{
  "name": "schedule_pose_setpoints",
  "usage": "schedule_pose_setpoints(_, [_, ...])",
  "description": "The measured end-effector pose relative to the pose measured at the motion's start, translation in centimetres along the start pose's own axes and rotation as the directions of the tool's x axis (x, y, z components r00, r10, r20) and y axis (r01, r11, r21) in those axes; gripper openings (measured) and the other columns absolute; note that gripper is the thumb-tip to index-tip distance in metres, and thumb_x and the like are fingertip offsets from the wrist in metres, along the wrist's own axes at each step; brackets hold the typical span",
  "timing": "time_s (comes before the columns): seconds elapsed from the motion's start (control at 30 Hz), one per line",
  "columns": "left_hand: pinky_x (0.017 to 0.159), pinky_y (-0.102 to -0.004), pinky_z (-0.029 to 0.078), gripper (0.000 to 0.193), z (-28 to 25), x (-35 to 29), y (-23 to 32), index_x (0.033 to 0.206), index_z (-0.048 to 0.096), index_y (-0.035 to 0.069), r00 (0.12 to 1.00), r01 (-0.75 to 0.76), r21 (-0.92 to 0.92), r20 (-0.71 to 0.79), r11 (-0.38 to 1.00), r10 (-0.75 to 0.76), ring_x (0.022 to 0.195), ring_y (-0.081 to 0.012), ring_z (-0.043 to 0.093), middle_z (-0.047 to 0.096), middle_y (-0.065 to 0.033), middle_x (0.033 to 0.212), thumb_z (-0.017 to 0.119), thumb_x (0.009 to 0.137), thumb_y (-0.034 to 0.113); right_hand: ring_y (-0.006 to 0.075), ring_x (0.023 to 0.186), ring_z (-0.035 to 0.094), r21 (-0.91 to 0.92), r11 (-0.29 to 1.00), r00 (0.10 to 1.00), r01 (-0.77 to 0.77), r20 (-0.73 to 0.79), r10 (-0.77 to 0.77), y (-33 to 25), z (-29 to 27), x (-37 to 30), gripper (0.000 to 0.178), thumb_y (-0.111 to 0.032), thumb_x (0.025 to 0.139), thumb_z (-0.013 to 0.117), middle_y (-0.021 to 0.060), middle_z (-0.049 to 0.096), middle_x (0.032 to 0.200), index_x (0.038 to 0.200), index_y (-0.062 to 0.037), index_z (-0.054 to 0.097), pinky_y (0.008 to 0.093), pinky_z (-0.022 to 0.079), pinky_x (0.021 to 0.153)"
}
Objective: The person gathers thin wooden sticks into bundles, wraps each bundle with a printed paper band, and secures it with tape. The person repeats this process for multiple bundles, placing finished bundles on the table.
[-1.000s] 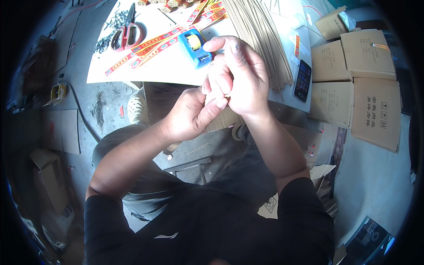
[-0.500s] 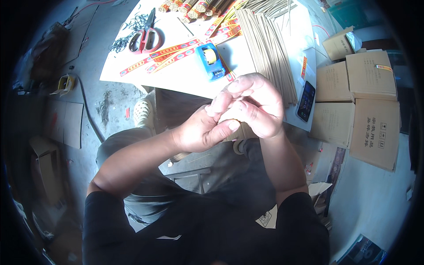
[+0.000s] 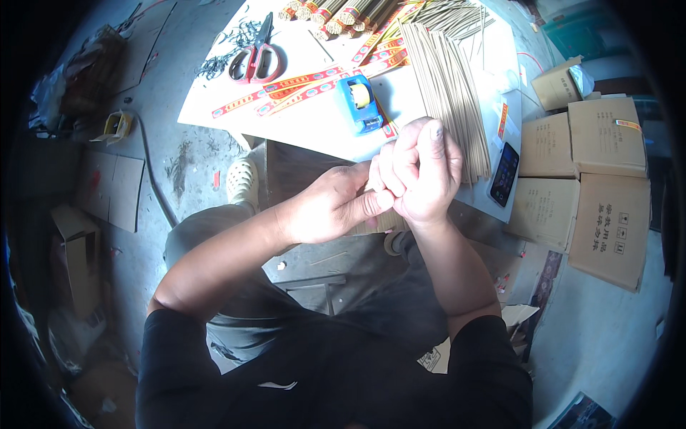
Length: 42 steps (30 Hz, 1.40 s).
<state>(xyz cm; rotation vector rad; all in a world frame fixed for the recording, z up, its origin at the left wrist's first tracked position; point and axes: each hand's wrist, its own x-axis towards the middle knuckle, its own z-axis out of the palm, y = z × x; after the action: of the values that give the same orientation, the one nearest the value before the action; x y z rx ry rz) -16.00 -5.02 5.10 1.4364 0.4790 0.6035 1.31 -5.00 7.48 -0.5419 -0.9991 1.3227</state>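
While both hands are brought together at the near edge of the white surface [image 3: 300, 125], the left hand [image 3: 325, 207] is curled, its fingertips pressed against the right hand [image 3: 421, 175], which is closed in a fist around a thin bundle of tan sticks [image 3: 389, 220], mostly hidden. Red-handled scissors [image 3: 256, 61], red-and-yellow paper strips [image 3: 300, 80], a blue tape dispenser [image 3: 359, 104] and a long pile of tan sticks [image 3: 446, 93] are laid beyond, a dark phone [image 3: 504, 174] beside brown cardboard boxes [image 3: 607, 179].

head-worn fisheye, looking steeply down, close
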Motion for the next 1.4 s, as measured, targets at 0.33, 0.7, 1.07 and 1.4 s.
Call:
schedule_pose_setpoints(0.33, [0.087, -0.0326, 0.053, 0.039, -0.2, -0.6, -1.5, 0.126, 0.063, -0.002, 0.98, -0.143, 0.147, -0.121, 0.979, 0.161, 0.093, -0.0161, 0.064, 0.071, -0.0103, 0.104, 0.049, 0.116, 0.033, 0.0102, 0.043, 0.043, 0.094, 0.994, 0.995, -0.054, -0.082, 0.062, 1.6, 0.8, 0.5, 0.045, -0.03, 0.118, 0.042, -0.0014, 0.039, 0.055, 0.081, -0.0041, 0.052, 0.0317, 0.047, 0.046])
schedule_pose_setpoints(0.7, [0.089, -0.044, 0.056, 0.042, -1.9, -1.0, 0.2, 0.129, 0.06, -0.005, 0.985, 0.056, 0.158, -0.172, 0.986, -0.029, 0.096, -0.0372, 0.073, 0.073, -0.0219, 0.1, 0.054, 0.113, 0.034, 0.0233, 0.077, 0.069, 0.261, 0.948, 0.94, -0.184, -0.234, 0.247, 0.4, 1.3, 3.2, 0.038, -0.036, 0.112, 0.051, 0.0107, 0.067, 0.084, 0.112, -0.0005, 0.066, 0.0416, 0.059, 0.075])
schedule_pose_setpoints(1.07, [0.053, -0.0255, 0.041, 0.041, -7.3, -0.8, 2.1, 0.11, 0.056, 0.008, 0.866, -0.06, -0.322, -0.487, 0.945, -0.111, 0.06, -0.0097, 0.05, 0.055, -0.0009, 0.078, 0.05, 0.113, 0.048, 0.0324, 0.118, 0.067, -0.869, -0.303, 0.918, 0.392, 0.392, 0.064, 4.1, -12.1, 15.0, 0.037, -0.002, 0.083, 0.076, 0.0095, 0.073, 0.12, 0.118, -0.012, 0.076, 0.0418, 0.054, 0.102])
schedule_pose_setpoints(1.4, [0.051, -0.0257, 0.034, 0.035, -8.3, -1.5, 2.5, 0.106, 0.055, 0.01, 0.843, -0.144, -0.359, -0.533, 0.922, -0.076, 0.056, -0.0077, 0.043, 0.049, 0.0029, 0.071, 0.051, 0.114, 0.044, 0.0339, 0.109, 0.071, -0.951, -0.238, 0.979, 0.199, 0.202, 0.012, 3.4, -10.8, 10.4, 0.035, -0.002, 0.084, 0.072, 0.0159, 0.073, 0.118, 0.119, -0.0054, 0.073, 0.0427, 0.057, 0.097])
